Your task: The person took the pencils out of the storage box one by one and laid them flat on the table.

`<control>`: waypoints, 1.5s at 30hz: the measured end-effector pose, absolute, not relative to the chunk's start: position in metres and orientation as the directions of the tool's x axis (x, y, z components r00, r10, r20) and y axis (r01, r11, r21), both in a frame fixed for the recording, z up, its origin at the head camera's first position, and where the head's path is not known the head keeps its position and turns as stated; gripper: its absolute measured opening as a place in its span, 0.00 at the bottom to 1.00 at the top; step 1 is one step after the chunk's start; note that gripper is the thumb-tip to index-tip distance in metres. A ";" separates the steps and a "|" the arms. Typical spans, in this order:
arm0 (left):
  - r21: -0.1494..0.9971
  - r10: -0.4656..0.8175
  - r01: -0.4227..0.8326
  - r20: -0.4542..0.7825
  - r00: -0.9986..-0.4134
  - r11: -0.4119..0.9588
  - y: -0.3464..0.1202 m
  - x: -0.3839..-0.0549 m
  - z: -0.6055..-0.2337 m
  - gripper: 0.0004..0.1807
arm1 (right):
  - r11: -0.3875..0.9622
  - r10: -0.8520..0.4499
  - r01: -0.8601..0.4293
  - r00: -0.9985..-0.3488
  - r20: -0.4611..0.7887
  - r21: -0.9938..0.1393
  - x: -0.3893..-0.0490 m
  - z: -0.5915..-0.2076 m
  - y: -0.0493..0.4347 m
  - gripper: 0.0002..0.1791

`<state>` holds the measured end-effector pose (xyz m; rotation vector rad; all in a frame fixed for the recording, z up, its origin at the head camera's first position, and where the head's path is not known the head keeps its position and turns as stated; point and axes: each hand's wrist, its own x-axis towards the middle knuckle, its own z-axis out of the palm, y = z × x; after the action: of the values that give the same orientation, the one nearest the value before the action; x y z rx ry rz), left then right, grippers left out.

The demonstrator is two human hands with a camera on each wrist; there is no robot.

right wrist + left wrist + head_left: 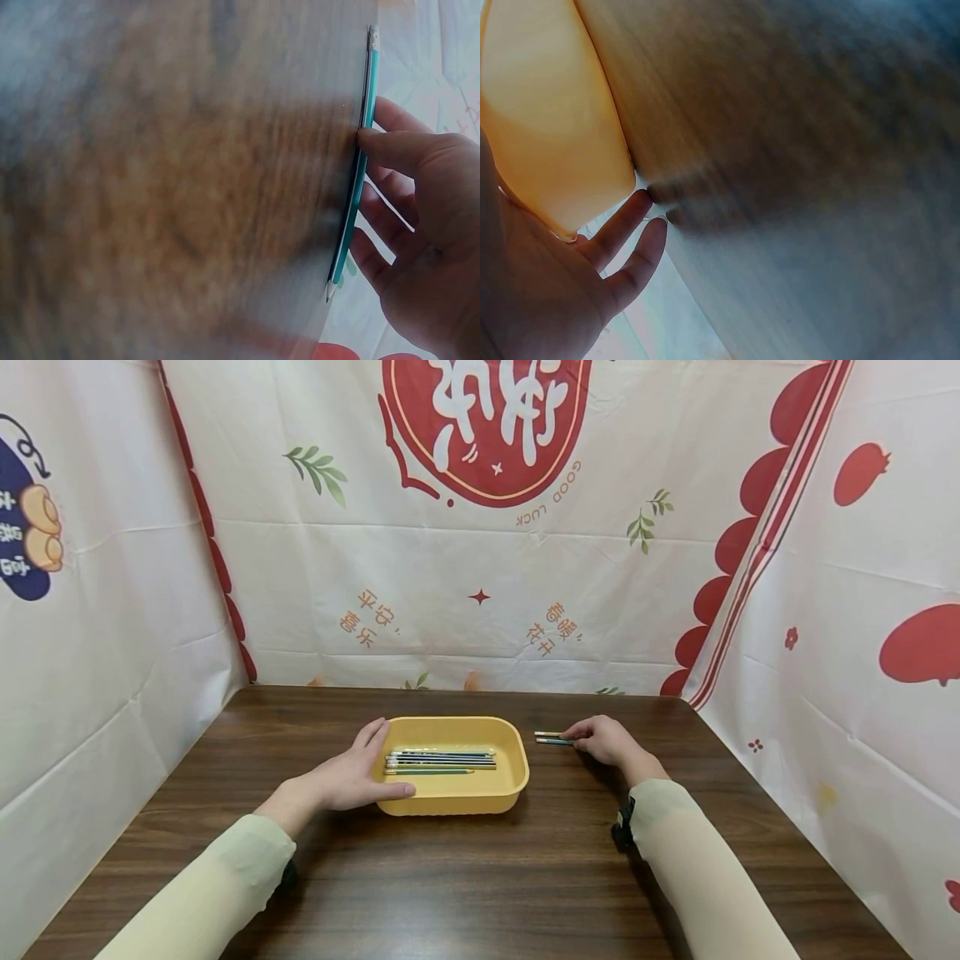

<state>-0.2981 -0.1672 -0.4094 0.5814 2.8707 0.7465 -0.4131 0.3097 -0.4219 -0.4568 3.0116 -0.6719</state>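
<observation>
A yellow plastic basket [450, 806] stands on the table with several pencils [441, 761] lying side by side in it. My left hand [352, 777] holds the basket's left end, thumb over the near rim and the other fingers spread towards the far corner. In the left wrist view, two fingers extend beside the basket's outer wall [555, 97]. To the right of the basket, my right hand [606, 742] pinches two pencils between thumb and fingers, their eraser ends pointing left. One is a teal pencil [362, 161], seen whole in the right wrist view; the other is mostly hidden.
The dark wooden table [465, 885] ends at a white printed cloth [450, 577] hung behind it. More cloth hangs along the left [97, 635] and right [840, 693] sides.
</observation>
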 end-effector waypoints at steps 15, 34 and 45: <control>0.490 0.393 0.333 -0.021 -0.919 0.806 -0.167 -0.297 -0.408 0.71 | 0.858 -0.294 -0.288 -0.954 0.053 -0.426 -0.412 -0.422 0.309 0.15; 0.488 0.400 0.343 -0.014 -0.916 0.803 -0.168 -0.298 -0.408 0.71 | 0.772 -0.325 -0.368 -0.929 0.176 -0.519 -0.392 -0.398 0.281 0.16; 0.492 0.395 0.335 -0.019 -0.919 0.803 -0.168 -0.298 -0.409 0.72 | 0.656 -0.368 -0.408 -0.907 0.204 -0.634 -0.375 -0.379 0.241 0.15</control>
<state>-0.2983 -0.1680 -0.4090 0.5828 2.8679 0.7492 -0.3754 0.2411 -0.3788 -0.6825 2.9110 -1.1375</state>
